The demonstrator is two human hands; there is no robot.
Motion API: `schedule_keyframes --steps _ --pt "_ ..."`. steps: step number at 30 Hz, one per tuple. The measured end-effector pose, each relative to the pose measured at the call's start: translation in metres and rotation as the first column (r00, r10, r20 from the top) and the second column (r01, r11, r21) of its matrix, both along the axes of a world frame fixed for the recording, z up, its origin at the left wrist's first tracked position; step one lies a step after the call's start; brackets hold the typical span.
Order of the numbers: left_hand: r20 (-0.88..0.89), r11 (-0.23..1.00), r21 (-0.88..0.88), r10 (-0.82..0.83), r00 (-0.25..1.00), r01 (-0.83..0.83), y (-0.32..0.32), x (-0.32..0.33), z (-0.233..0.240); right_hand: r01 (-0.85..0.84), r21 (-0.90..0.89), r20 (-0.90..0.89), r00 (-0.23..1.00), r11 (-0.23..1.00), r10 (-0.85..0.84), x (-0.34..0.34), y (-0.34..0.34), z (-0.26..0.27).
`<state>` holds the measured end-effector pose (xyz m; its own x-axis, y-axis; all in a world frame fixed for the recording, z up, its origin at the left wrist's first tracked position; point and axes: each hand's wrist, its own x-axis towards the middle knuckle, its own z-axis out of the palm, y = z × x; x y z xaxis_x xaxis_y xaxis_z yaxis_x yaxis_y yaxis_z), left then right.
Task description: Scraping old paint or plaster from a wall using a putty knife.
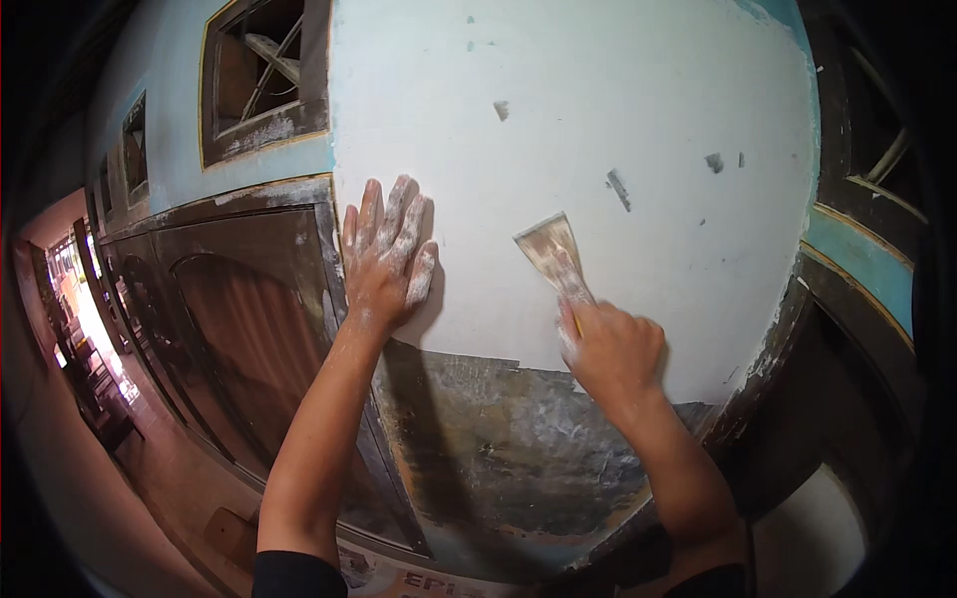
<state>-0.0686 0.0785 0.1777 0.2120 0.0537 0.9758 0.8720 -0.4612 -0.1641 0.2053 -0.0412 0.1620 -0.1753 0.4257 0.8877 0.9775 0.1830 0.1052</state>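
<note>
Before me stands a wall [463, 291] coated in smooth white filler, with several small grey patches showing through. My left hand [389, 254] rests on its left part, fingers spread and pointing up, white residue over them. In my right hand [617, 351] is a putty knife [553, 254], gripped by its handle. Its wide, smeared blade points up and left over the white surface; whether the edge touches the wall I cannot tell. Below the white coat, a dark, bare, stained band of wall [523, 441] runs along the bottom, with a ragged border between them.
To the left are a dark wooden door [247, 261] with a curtained panel and a framed opening [265, 75] above. Another dark frame [852, 172] borders the wall at right. A printed sheet [426, 583] lies at the wall's foot. A passage [93, 321] leads towards daylight.
</note>
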Motion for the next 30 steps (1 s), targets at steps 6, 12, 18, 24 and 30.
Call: schedule_keyframes --steps 6,12,18,24,30 --pt "0.058 0.997 0.073 0.004 0.998 -0.009 0.002 0.022 0.008 -0.044 0.071 0.034 0.999 0.996 0.042 0.003 0.01 0.023" --pt "0.064 0.997 0.056 -0.049 0.997 0.046 0.002 0.021 -0.001 -0.023 0.01 0.043 0.999 1.0 0.023 0.013 0.011 0.021" --pt "0.076 0.999 0.053 -0.016 0.997 0.012 0.001 0.02 -0.001 -0.01 0.03 0.047 0.999 1.0 0.008 0.004 0.008 0.034" --pt "0.081 0.999 0.052 -0.013 0.997 0.009 0.001 0.021 -0.002 0.02 -0.004 0.007 1.0 1.0 -0.02 0.007 0.006 0.028" --pt "0.078 0.998 0.053 -0.038 0.996 0.034 0.001 0.019 -0.002 -0.028 0.082 0.034 0.999 0.996 0.025 0.003 0.014 0.046"
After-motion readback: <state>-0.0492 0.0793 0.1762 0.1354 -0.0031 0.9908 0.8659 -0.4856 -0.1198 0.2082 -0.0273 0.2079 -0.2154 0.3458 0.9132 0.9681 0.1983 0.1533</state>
